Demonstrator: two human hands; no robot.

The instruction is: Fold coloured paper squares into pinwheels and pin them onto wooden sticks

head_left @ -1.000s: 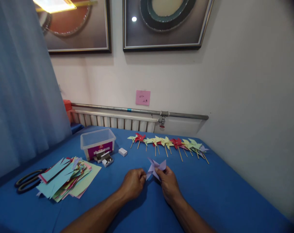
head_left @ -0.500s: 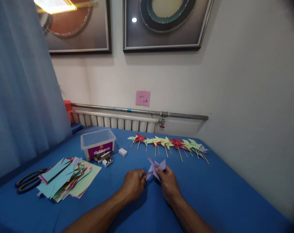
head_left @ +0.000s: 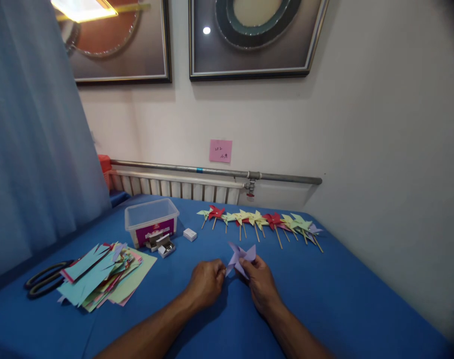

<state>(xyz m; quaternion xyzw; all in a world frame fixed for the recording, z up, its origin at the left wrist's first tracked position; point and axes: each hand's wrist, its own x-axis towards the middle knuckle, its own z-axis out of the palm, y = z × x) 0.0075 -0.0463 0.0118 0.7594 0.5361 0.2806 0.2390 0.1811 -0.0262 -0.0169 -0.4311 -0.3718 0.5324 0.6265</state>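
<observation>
Between my right thumb and fingers is a purple paper pinwheel (head_left: pixel 235 258), its blades folded in to the middle, where the thumb presses. My right hand (head_left: pixel 263 285) is closed on it from the right. My left hand (head_left: pixel 206 283) is closed beside the pinwheel's left lower blade, with fingertips pinched together; whatever they hold is hidden. No stick shows on this pinwheel. Both hands are over the blue tabletop (head_left: pixel 234 329).
Finished pinwheels on sticks (head_left: pixel 256 219) lie in a row at the back. On the left are coloured paper scraps (head_left: pixel 96 274), black-handled scissors (head_left: pixel 43 280), a clear plastic tub (head_left: pixel 152 214), an open small box of metal pins (head_left: pixel 166 248) and a closed white box (head_left: pixel 190 234).
Almost nothing differs. Both hands keep their place and grip at the purple pinwheel; the whole view has shifted very slightly.
</observation>
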